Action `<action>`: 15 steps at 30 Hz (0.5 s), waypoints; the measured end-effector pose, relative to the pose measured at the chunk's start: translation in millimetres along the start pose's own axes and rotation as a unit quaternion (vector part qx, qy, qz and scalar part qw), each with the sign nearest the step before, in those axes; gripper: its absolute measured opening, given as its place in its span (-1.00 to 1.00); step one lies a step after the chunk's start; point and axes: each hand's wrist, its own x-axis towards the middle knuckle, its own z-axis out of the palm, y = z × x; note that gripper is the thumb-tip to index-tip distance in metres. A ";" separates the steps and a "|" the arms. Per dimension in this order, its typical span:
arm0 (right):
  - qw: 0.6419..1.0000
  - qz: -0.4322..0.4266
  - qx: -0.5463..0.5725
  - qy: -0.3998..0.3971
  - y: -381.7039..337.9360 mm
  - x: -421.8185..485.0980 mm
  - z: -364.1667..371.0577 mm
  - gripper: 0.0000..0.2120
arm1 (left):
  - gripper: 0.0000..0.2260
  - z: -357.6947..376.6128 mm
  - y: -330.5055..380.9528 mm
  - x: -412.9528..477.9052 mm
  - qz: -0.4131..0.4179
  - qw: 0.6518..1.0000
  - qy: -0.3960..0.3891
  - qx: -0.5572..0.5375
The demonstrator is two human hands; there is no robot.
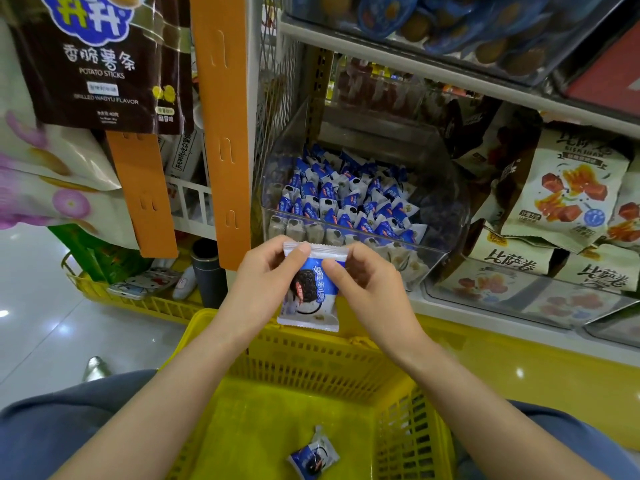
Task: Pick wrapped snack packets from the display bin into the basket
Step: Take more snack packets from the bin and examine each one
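— Low and centre in the frame: yellow basket [311, 368], open top, its far rim just under the hands. Above it, mid-frame, the clear display bin [450, 202], heaped with blue-and-white packets. Which step is this?

— Transfer, I judge. Both the left hand [263, 271] and the right hand [367, 289] pinch the top seam of one snack packet [308, 296], thumbs in front, fingers curled behind. It hangs upright between bin and basket, over the far rim, and seems to touch neither.

— How to finish cleanly?

— Draw it toward the body so it clears the rim and lower it into the basket. Release one hand, then the other. Thin crimped wrapper, likely a brittle biscuit inside: light pinch, no squeeze. One loose packet [313, 457] already lies on the basket floor, bottom centre; set this one beside it.

— Surroundings?

— Glossy pale tile floor [41, 341] at left, with lamp glare. White shelving [415, 53] at right, carrying beige snack bags [568, 188]. Upper left, a brown potato-sticks bag [104, 64] hangs beside an orange hanging strip [221, 116]. Left of centre, a second yellow basket [145, 306] sits on the floor holding small goods, too blurred to name.
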 end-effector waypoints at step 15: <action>0.991 0.066 0.113 -0.032 -8.4 4.7 -7.0 -0.93 | -0.84 -1.3 4.7 -0.5 -0.051 0.998 0.010 -0.027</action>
